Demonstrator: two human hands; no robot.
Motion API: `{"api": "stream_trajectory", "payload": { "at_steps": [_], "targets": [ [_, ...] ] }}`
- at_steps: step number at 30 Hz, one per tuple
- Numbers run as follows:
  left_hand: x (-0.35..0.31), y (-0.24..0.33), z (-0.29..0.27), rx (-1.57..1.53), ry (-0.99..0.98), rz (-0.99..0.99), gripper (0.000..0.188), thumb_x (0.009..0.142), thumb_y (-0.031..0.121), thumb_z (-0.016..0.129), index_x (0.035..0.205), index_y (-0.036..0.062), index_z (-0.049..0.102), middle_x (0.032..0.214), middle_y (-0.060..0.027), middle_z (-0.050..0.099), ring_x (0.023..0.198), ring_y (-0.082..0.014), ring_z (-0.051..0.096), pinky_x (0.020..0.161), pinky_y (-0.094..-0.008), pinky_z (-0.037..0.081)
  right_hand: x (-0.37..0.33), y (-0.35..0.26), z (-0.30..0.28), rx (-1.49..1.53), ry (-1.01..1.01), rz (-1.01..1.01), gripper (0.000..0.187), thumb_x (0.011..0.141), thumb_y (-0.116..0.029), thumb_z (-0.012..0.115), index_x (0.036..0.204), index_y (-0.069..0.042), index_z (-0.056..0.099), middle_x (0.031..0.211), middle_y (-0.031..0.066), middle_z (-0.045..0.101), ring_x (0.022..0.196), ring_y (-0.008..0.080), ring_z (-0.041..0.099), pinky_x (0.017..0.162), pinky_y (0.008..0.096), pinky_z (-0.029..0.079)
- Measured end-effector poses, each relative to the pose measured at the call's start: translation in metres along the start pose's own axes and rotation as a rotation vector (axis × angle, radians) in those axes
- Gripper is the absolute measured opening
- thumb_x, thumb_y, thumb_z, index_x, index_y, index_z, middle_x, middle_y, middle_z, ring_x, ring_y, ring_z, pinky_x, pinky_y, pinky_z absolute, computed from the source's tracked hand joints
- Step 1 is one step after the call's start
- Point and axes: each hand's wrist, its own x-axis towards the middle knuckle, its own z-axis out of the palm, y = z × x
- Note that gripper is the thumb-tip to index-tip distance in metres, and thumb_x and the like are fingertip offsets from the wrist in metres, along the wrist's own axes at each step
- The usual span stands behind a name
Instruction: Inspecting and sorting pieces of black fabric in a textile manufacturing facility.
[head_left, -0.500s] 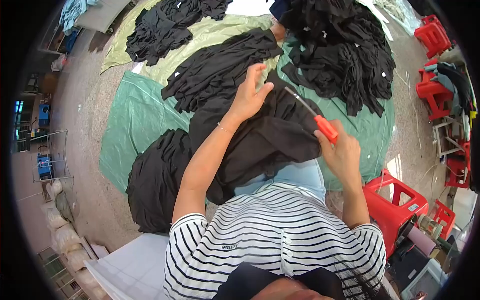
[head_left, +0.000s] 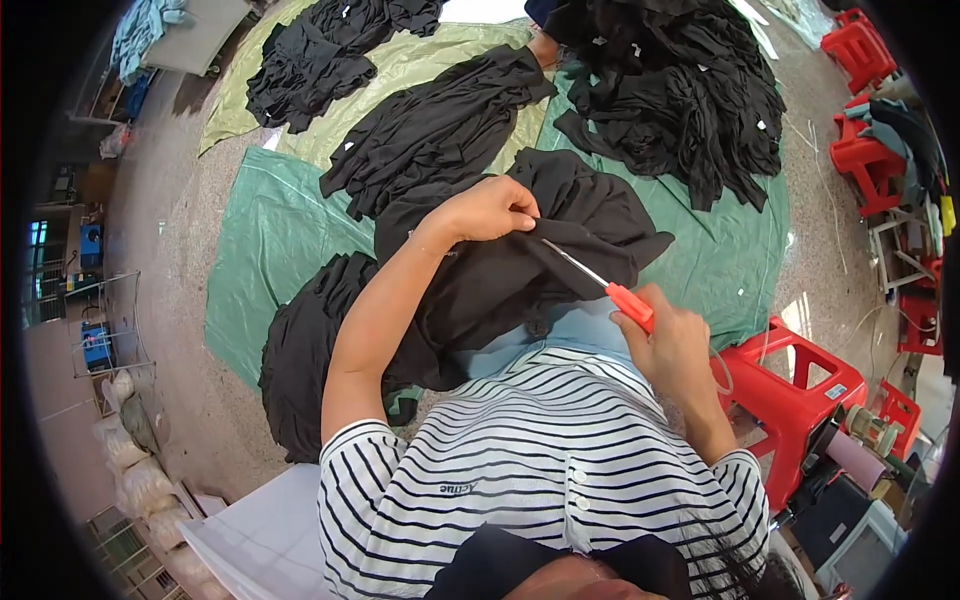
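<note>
A black garment [head_left: 490,290] lies bunched across my lap. My left hand [head_left: 487,210] pinches its cloth between thumb and fingertips and holds an edge up. In my right hand [head_left: 672,345] is a red-handled tool [head_left: 630,306] with a thin metal shaft, gripped by the handle. Its shaft slants up and left, the tip close to the raised cloth just below my left fingertips. Whether the tip touches the cloth, I cannot tell. A thin grey cord curves out beside my right wrist.
A black cloth heap [head_left: 310,350] lies at my left. More black garments [head_left: 430,125] are spread ahead, with a large pile [head_left: 690,110] at far right, over green [head_left: 270,235] and yellowish sheets. A red plastic stool [head_left: 790,370] stands by my right arm; other red stools line the right side.
My left hand has gone from open fingers to pinching the garment. The tool in my right hand has moved down and slightly left, and the cloth has been shifted and lifted.
</note>
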Motion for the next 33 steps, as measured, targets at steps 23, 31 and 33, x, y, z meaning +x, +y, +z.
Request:
{"api": "stream_trajectory", "payload": {
  "at_steps": [23, 31, 33],
  "targets": [
    [0.022, 0.017, 0.077, -0.416, 0.161, -0.093, 0.021, 0.079, 0.008, 0.074, 0.093, -0.0068, 0.068, 0.075, -0.0028, 0.065, 0.07, -0.006, 0.055, 0.066, -0.0242, 0.046, -0.044, 0.028, -0.013, -0.039, 0.123, 0.14, 0.024, 0.086, -0.024, 0.069, 0.086, -0.006, 0.054, 0.059, 0.0138, 0.06, 0.053, 0.0378, 0.059, 0.047, 0.0455, 0.042],
    [0.018, 0.02, 0.07, -0.673, 0.076, -0.146, 0.015, 0.087, 0.008, 0.068, 0.091, -0.0067, 0.07, 0.079, 0.0002, 0.066, 0.071, -0.0058, 0.055, 0.065, -0.0219, 0.046, -0.034, 0.03, -0.009, -0.047, 0.134, 0.1, 0.025, 0.085, -0.023, 0.07, 0.087, -0.006, 0.053, 0.063, 0.0146, 0.062, 0.052, 0.0375, 0.058, 0.046, 0.0445, 0.042],
    [0.024, 0.016, 0.06, -0.747, 0.01, -0.244, 0.015, 0.088, 0.01, 0.065, 0.091, -0.0043, 0.07, 0.081, -0.0005, 0.065, 0.072, -0.0068, 0.055, 0.066, -0.0231, 0.044, -0.033, 0.026, -0.011, -0.039, 0.11, 0.075, 0.024, 0.085, -0.023, 0.07, 0.087, -0.005, 0.054, 0.065, 0.0146, 0.062, 0.053, 0.0374, 0.059, 0.046, 0.0441, 0.042]
  ]
}}
